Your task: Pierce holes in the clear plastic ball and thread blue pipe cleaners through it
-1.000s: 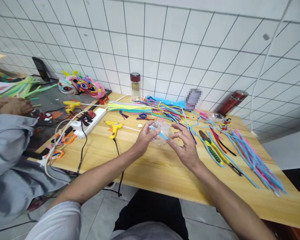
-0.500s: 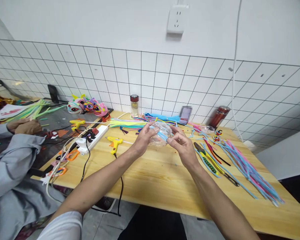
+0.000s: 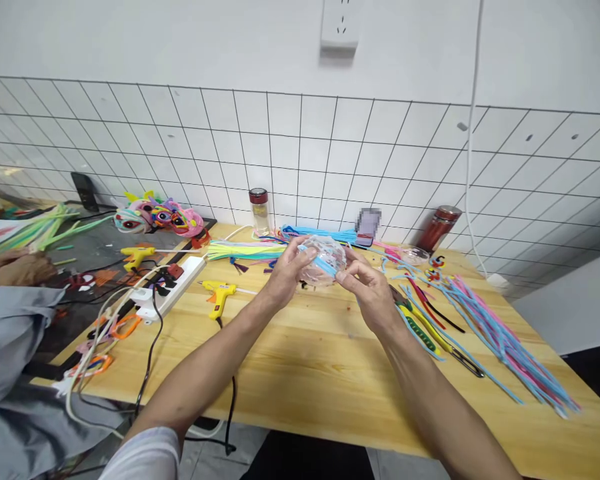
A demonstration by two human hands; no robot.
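Observation:
Above the wooden table I hold a clear plastic ball (image 3: 336, 252) between both hands. A light blue pipe cleaner strip (image 3: 324, 265) lies across its near side. My left hand (image 3: 289, 272) is closed around the ball's left side, its thumb pressing near the strip's upper end. On the right, my right hand (image 3: 364, 283) pinches the strip's lower end, thumb against fingers, at the ball's edge. The fingertips behind the ball are partly hidden.
A yellow glue gun (image 3: 219, 297) and a white power strip (image 3: 173, 290) lie left. Pliers (image 3: 415, 320) and pipe cleaners (image 3: 505, 340) lie right. Behind stand a glass bottle (image 3: 260, 212) and a red flask (image 3: 437, 230). A co-worker's hands (image 3: 20, 267) are at far left.
The view has shifted slightly, so the table's left-hand things sit further left. Both hands keep their hold on the ball, and the blue strip shows a little more plainly.

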